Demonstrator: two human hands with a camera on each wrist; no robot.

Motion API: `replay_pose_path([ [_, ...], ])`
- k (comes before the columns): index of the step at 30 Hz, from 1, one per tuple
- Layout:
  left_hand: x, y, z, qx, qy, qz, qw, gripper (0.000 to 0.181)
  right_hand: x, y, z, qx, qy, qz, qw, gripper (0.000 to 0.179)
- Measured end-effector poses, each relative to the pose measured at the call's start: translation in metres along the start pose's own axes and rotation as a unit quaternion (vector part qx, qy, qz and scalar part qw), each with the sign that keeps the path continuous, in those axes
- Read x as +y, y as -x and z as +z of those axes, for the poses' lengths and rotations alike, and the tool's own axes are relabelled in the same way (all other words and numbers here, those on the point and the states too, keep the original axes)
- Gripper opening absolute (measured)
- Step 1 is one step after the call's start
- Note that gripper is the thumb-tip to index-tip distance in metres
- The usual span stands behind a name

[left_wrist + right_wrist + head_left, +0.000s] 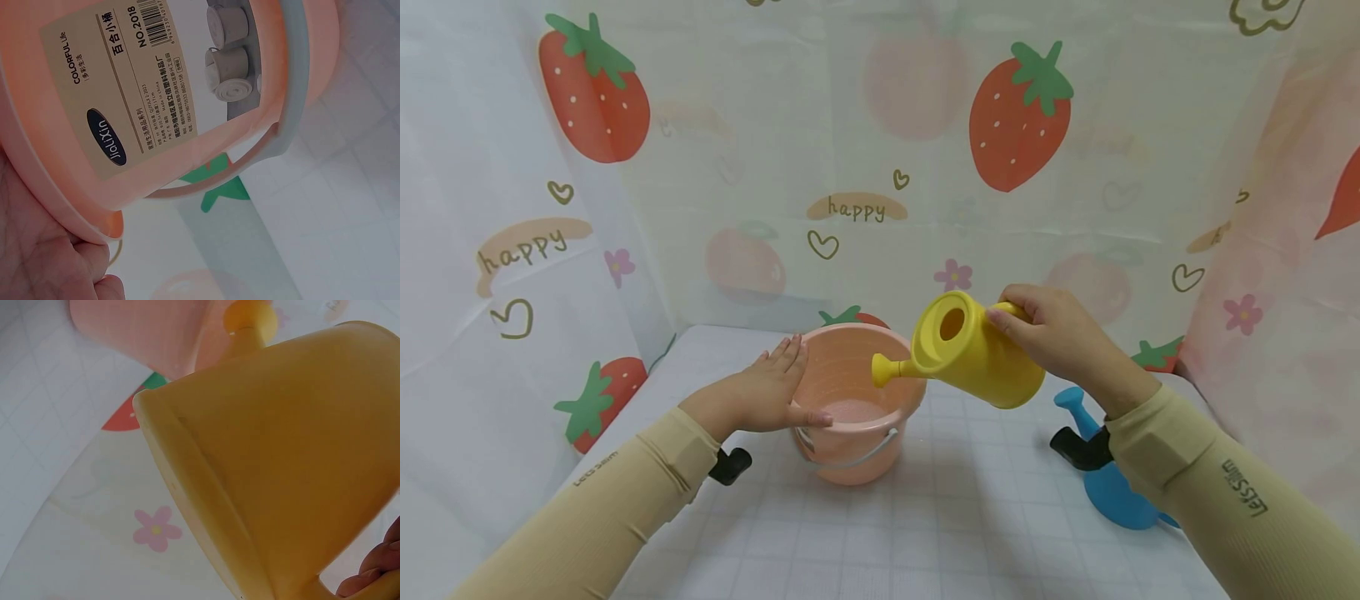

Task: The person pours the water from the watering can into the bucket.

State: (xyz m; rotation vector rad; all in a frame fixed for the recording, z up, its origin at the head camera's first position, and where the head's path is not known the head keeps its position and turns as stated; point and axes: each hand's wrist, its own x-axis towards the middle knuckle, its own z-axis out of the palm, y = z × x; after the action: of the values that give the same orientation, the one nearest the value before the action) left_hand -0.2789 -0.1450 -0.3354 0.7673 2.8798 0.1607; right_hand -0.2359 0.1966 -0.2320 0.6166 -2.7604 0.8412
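Note:
My right hand (1060, 329) grips the handle of a yellow watering can (1000, 367), held tilted in the air with its spout to the left. The sprinkler head (883, 370) is over the mouth of a pink bucket (857, 450), which stands upright on the table. In the right wrist view the can's body (294, 444) fills most of the picture. My left hand (760, 392) rests on the bucket's left rim, fingers straight and thumb along the front edge. A label (137, 81) and the grey bail handle (294, 75) show in the left wrist view.
A blue watering can (1120, 496) stands on the right of the white table (955, 533), partly hidden behind my right wrist and its black camera mount (1078, 450). Strawberry-printed curtains (865, 150) hang behind and along both sides.

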Motion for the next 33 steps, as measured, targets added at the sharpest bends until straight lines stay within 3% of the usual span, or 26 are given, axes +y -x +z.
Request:
replay_pose_path([
  [33, 0.0009, 0.0007, -0.0001, 0.007, 0.001, 0.0, 1.0, 0.116, -0.0028, 0.0007, -0.001, 0.001, 0.005, 0.004, 1.0, 0.028],
])
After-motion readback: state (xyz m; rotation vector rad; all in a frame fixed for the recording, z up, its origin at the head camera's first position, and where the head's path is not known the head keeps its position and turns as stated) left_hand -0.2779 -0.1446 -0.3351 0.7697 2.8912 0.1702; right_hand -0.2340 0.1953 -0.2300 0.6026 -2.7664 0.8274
